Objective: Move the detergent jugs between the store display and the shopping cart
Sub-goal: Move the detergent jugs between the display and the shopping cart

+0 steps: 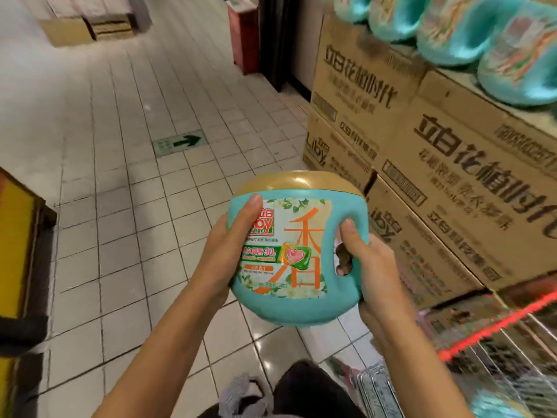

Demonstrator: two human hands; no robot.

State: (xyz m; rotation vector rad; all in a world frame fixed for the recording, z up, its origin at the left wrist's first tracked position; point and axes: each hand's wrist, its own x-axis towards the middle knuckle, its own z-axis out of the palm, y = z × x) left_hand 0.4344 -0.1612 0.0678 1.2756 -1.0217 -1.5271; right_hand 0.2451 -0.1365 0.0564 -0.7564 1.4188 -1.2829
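Observation:
I hold a teal detergent jug with a gold cap and a flowered label in front of me, above the tiled floor. My left hand grips its left side, thumb across the label. My right hand grips the handle on the jug's right side, fingers through the opening. Several more teal jugs lie in a row on top of the stacked cardboard cartons of the store display at the upper right. The wire shopping cart with a red rim stands at the lower right; something teal shows inside it.
White tiled floor stretches ahead and to the left, with a green arrow sign on it. A yellow display edge stands at the far left. Cardboard boxes sit at the top left, a red stand beyond.

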